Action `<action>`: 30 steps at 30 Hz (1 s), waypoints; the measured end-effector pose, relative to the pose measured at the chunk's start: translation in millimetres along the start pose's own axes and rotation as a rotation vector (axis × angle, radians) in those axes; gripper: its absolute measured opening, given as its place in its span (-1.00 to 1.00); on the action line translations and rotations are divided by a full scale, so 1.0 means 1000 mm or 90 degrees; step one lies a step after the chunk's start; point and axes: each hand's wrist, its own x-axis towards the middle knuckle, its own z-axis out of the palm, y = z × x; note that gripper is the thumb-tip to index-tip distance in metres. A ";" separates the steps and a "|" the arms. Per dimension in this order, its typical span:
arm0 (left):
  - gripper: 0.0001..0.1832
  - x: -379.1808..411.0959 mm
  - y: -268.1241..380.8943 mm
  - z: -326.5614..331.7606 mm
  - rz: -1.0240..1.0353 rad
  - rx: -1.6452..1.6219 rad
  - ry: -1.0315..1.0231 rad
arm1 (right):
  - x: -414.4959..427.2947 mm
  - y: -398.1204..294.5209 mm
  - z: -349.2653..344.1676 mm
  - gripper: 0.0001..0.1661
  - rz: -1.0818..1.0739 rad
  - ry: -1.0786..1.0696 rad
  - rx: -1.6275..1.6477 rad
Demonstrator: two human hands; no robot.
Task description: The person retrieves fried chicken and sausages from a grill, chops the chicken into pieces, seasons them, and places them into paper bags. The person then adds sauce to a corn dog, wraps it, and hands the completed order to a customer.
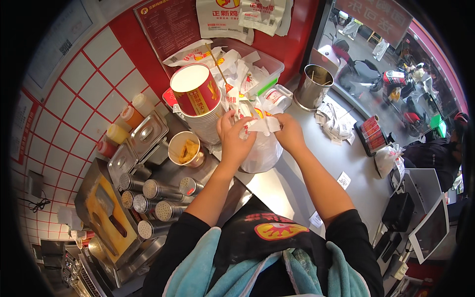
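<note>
Both hands are at the top of a white plastic bag (pixel 261 154) that stands on the steel counter. My left hand (pixel 237 139) pinches at a white strip (pixel 265 125) near the bag's top. The strip's other end is held between the fingers of my right hand (pixel 289 131). Printed paper sleeves (pixel 243 107) rise from the bag's top, and a wooden skewer stands among them. What the bag holds is hidden. A tall stack of printed paper buckets (pixel 196 92) is left of the bag. Nearer stands a paper cup (pixel 185 148) with fried pieces inside.
Metal shakers (pixel 159 189), lidded steel pans (pixel 148 130) and sauce bottles (pixel 118 133) stand left. A cutting board (pixel 111 219) holds knives. Behind is a plastic bin (pixel 274 68) of paper bags. To the right are a steel canister (pixel 313 87), receipts (pixel 336 122) and a tied bag (pixel 387 161).
</note>
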 end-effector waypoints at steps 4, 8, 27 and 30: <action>-0.64 -0.005 -0.050 0.009 -0.244 -0.222 0.207 | 0.015 -0.002 -0.005 -0.67 -0.010 0.055 0.111; -0.65 0.001 -0.046 0.020 -0.641 -0.709 0.183 | 0.026 -0.014 -0.002 -0.69 0.050 -0.012 0.234; -0.86 0.035 -0.012 0.027 -0.182 -0.062 0.069 | -0.036 -0.022 0.025 -0.76 0.112 -0.261 0.577; -0.85 0.040 0.011 0.013 -0.178 -0.063 0.028 | -0.041 -0.034 0.015 -0.86 0.147 -0.233 0.638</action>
